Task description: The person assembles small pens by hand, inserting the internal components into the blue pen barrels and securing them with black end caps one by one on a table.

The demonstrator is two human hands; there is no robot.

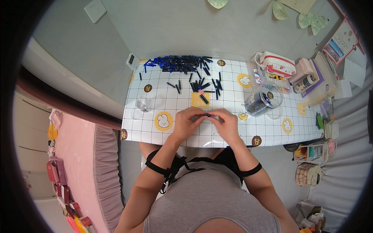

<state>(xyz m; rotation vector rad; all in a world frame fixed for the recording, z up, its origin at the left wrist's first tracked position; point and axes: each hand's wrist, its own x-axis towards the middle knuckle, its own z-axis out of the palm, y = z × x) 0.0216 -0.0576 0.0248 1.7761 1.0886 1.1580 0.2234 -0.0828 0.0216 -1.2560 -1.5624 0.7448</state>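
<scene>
My left hand (187, 122) and my right hand (227, 122) meet over the front middle of the table. Their fingertips pinch a small dark ink cartridge (208, 115) from both sides, and the fingers partly cover it. Just beyond them, two dark cartridges (204, 99) lie side by side on a yellow printed square. A loose cluster of cartridges (199, 85) is scattered farther back, with a few more (217, 84) to its right. Along the far edge spreads a large heap of blue and black cartridges (180, 62).
A clear plastic jar (264, 101) holding dark blue cartridges stands on the right. To the left is a small clear cup (143, 104). A white-and-red pencil case (278, 64), notebooks (324, 66) and stationery crowd the right end. A white digital timer (133, 61) stands at the far left corner.
</scene>
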